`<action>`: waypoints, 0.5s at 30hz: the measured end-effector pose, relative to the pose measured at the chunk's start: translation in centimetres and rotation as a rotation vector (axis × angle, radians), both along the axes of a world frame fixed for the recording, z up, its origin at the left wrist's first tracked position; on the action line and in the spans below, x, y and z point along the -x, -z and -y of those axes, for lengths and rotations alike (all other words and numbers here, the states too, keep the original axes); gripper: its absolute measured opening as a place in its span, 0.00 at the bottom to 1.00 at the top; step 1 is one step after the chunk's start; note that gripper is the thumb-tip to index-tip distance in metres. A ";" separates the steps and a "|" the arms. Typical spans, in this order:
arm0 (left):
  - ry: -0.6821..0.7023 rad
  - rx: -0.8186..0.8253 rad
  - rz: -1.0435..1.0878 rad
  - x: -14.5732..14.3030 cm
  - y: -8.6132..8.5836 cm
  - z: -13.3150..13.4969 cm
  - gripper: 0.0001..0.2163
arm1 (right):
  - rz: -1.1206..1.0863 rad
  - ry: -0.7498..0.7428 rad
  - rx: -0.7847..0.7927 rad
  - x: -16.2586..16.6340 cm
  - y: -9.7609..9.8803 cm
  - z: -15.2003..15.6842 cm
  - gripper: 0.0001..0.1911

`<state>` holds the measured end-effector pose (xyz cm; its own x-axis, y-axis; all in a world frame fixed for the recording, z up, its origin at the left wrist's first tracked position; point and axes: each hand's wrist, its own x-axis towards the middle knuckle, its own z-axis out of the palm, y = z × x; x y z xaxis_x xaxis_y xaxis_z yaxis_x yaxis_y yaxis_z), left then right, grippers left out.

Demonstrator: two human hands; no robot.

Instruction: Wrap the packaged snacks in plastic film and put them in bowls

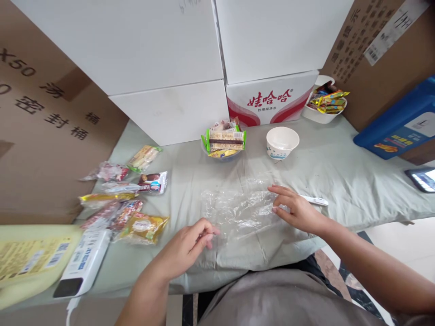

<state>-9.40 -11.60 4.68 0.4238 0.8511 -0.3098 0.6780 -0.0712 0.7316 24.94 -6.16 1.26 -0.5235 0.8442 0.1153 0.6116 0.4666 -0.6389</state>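
A clear plastic bag lies flat and wrinkled on the cloth in front of me. My left hand is at its lower left edge, fingers loosely curled and thumb a little apart, with nothing visible in them. Over the bag's right side, my right hand has its fingers spread, the tips at the plastic. A white handle-like object sticks out from behind that hand. Beyond the bag stand a bowl of wrapped snacks and a white paper bowl with nothing visible inside.
Several wrapped snacks lie at the left, near a white power bank with a cable. White boxes line the back. A white container of snacks, a blue package and a phone are at the right.
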 end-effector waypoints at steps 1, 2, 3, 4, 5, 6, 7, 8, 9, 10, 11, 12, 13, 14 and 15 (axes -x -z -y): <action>-0.013 -0.019 0.003 0.2 -0.1 -0.3 0.08 | -0.034 0.019 0.036 0.0 0.0 -0.2 0.10; -0.030 -0.042 0.008 0.4 -0.1 -0.8 0.08 | -0.072 0.053 0.077 0.0 0.1 -0.4 0.09; -0.056 -0.068 0.012 0.5 -0.1 -1.3 0.09 | -0.107 0.105 0.125 0.0 0.3 -0.6 0.09; -0.089 -0.094 0.012 0.6 -0.1 -2.0 0.09 | -0.133 0.167 0.177 0.1 0.5 -1.0 0.09; -0.121 -0.119 0.006 0.6 0.0 -2.8 0.09 | -0.151 0.234 0.225 0.2 0.8 -1.5 0.09; -0.155 -0.145 -0.009 0.6 0.1 -3.8 0.09 | -0.160 0.301 0.257 0.3 1.1 -2.0 0.09; -0.188 -0.176 -0.038 0.4 0.4 -4.7 0.08 | -0.159 0.361 0.267 0.5 1.4 -2.6 0.10; -0.218 -0.212 -0.084 0.3 0.6 -5.7 0.07 | -0.146 0.407 0.253 0.7 1.7 -3.2 0.10; -0.242 -0.250 -0.143 0.0 1.0 -6.7 0.07 | -0.121 0.441 0.216 0.9 2.0 -3.8 0.12; -0.263 -0.288 -0.207 -0.3 1.5 -7.5 0.06 | -0.082 0.464 0.164 1.1 2.4 -4.3 0.14; -0.280 -0.322 -0.271 -0.6 2.0 -8.3 0.05 | -0.029 0.481 0.108 1.4 2.7 -4.6 0.15; -0.294 -0.347 -0.332 -0.9 2.7 -8.9 0.05 | 0.033 0.492 0.057 1.7 3.1 -4.9 0.17; -0.303 -0.360 -0.386 -1.2 3.4 -9.4 0.05 | 0.094 0.502 0.013 1.9 3.4 -5.1 0.18; -0.312 -0.365 -0.431 -1.5 4.1 -9.7 0.05 | 0.150 0.510 -0.022 2.1 3.8 -5.2 0.18; -0.323 -0.367 -0.466 -1.6 4.7 -9.8 0.06 | 0.201 0.517 -0.051 2.3 4.1 -5.2 0.19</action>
